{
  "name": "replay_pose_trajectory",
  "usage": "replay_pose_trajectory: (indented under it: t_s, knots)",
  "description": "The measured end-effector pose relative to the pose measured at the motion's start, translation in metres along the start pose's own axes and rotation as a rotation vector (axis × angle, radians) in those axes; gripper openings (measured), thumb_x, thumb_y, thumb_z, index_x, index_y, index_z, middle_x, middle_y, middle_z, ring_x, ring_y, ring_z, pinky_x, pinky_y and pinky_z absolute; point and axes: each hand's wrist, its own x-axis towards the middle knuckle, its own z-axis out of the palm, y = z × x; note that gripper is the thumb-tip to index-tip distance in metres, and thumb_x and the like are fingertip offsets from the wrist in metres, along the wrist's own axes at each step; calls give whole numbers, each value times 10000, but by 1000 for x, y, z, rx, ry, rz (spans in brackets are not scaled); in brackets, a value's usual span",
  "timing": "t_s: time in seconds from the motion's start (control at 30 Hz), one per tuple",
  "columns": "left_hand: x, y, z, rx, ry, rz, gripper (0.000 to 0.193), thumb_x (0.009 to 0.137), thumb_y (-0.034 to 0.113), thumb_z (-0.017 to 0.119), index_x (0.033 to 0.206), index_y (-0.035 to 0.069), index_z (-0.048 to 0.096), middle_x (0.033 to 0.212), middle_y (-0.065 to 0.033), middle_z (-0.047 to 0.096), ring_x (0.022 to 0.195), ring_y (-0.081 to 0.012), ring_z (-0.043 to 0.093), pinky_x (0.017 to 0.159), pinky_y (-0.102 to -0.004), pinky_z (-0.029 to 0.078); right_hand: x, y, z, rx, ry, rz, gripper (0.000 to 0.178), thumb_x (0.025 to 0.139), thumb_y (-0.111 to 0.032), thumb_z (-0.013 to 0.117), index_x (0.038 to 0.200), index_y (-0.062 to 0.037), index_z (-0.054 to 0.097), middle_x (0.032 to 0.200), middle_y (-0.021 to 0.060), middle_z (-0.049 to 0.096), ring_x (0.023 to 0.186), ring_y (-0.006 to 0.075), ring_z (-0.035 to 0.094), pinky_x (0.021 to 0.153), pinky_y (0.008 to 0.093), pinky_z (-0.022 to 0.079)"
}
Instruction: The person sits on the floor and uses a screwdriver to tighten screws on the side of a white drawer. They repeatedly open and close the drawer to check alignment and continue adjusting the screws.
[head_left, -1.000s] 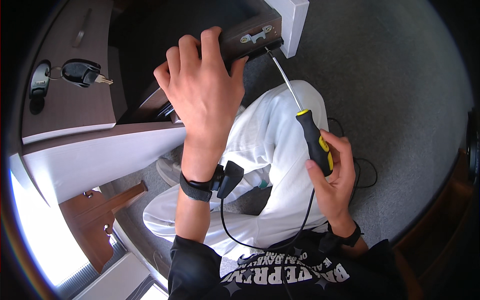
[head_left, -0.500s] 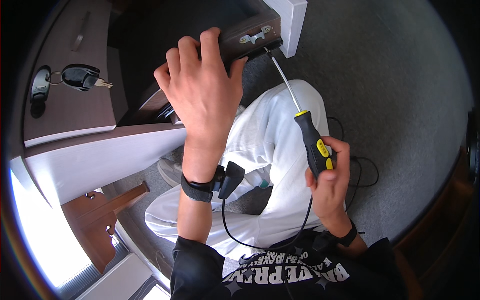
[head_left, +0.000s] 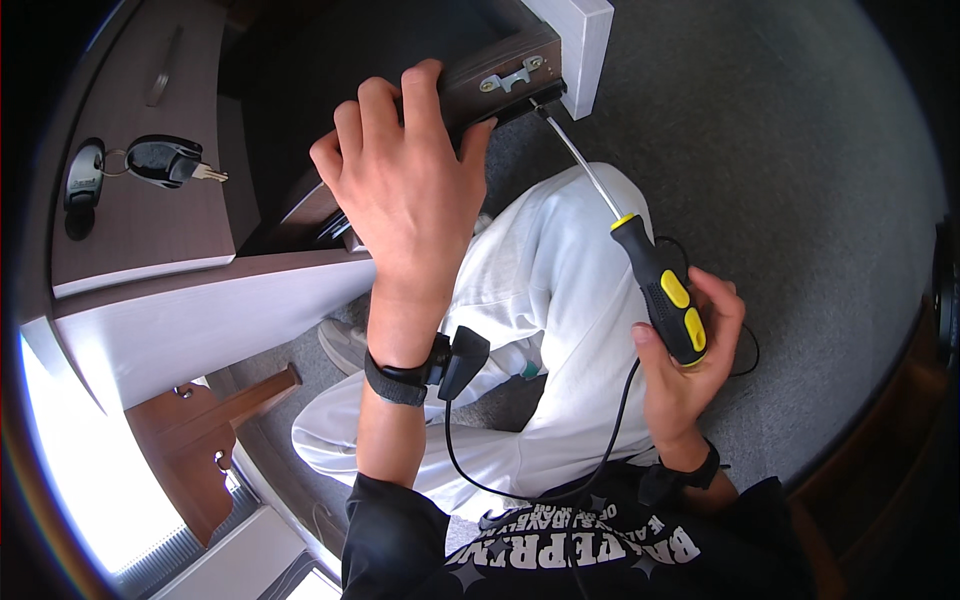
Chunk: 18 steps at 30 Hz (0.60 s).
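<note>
My left hand (head_left: pixel 405 190) is closed over the edge of a dark wooden drawer (head_left: pixel 470 95), fingers on top and thumb along the side. My right hand (head_left: pixel 690 370) holds a black and yellow screwdriver (head_left: pixel 650 275) near the end of its handle, thumb on one side and fingers on the other. Its shaft slants up and left, and the tip meets the dark rail (head_left: pixel 518 106) under the drawer's side. Whether the tip sits in a screw is too small to tell. Above the rail, a silver metal bracket (head_left: pixel 512 75) is fixed to the drawer's side.
A key with a fob (head_left: pixel 165 160) lies on the wood-grain panel (head_left: pixel 150 235) at the left. A white panel end (head_left: pixel 585 55) stands beside the drawer. My bent leg (head_left: pixel 585 270) is under the work. A black cable (head_left: pixel 540 495) loops from my left wrist; grey carpet (head_left: pixel 780 180) lies right.
My right hand and the screwdriver's handle have moved right and slightly down. The handle has turned, showing more yellow. The tip stays at the rail, and my left hand keeps its grip.
</note>
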Motion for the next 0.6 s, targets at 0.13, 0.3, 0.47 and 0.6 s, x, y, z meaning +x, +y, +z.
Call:
replay_pose_trajectory:
  t_s: [0.13, 0.3, 0.47, 0.6]
  knots:
    - [0, 0, 0, 9, -20, -8, 600, 670, 302, 920, 1185, 140, 658, 981, -62, 564, 917, -257, 562, 818, -424, 379, -2, 8, 12, 209, 3, -8, 725, 995, -347, 651, 1489, -14, 238, 1205, 178, 521, 893, 171, 634, 770, 286, 521]
    - [0, 0, -1, 19, -28, -10, 594, 672, 304, 920, 1181, 141, 660, 983, -63, 570, 921, -257, 568, 817, -423, 380, -7, 5, 7, 188, -151, 50, 644, 1082, -525, 383, 1426, 14, 307, 834, 117, 609, 653, 120, 592, 632, 244, 460]
    - [0, 1, -2, 34, -36, -7, 602, 682, 324, 920, 1190, 134, 658, 999, -66, 594, 937, -260, 585, 828, -421, 393, -1, 2, 2, -93, -89, -256, 557, 902, -32, 686, 1372, 55, 399, 1156, 184, 554, 937, 176, 616, 840, 285, 502]
    - [0, 0, -1, 37, -17, 7, 617, 661, 315, 926, 1182, 138, 648, 985, -68, 575, 921, -260, 574, 818, -426, 386, 4, 0, -2, -129, -113, -170, 616, 870, -15, 710, 1393, 52, 390, 1140, 177, 561, 966, 169, 619, 838, 276, 494]
